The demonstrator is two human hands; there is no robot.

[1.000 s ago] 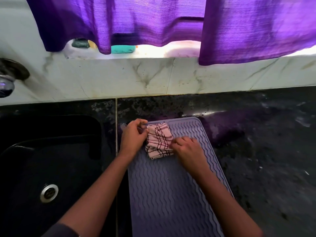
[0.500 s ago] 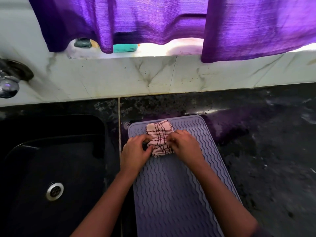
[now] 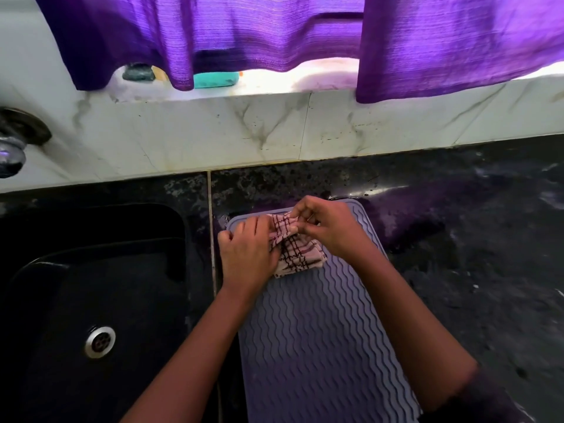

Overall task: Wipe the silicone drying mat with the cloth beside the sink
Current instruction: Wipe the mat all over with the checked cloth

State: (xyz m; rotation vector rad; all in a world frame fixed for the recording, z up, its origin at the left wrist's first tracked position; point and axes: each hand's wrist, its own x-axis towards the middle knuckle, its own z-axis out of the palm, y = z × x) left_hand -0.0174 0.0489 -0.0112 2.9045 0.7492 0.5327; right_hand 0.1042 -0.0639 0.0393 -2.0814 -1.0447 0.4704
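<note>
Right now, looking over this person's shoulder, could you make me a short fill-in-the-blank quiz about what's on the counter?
1. The left hand and the right hand both hold the checked ____.
2. The ribbed mat lies on the black counter, just to the right of the ____.
3. The curtain hanging over the sill is ____.

Missing words: cloth; sink; purple.
</note>
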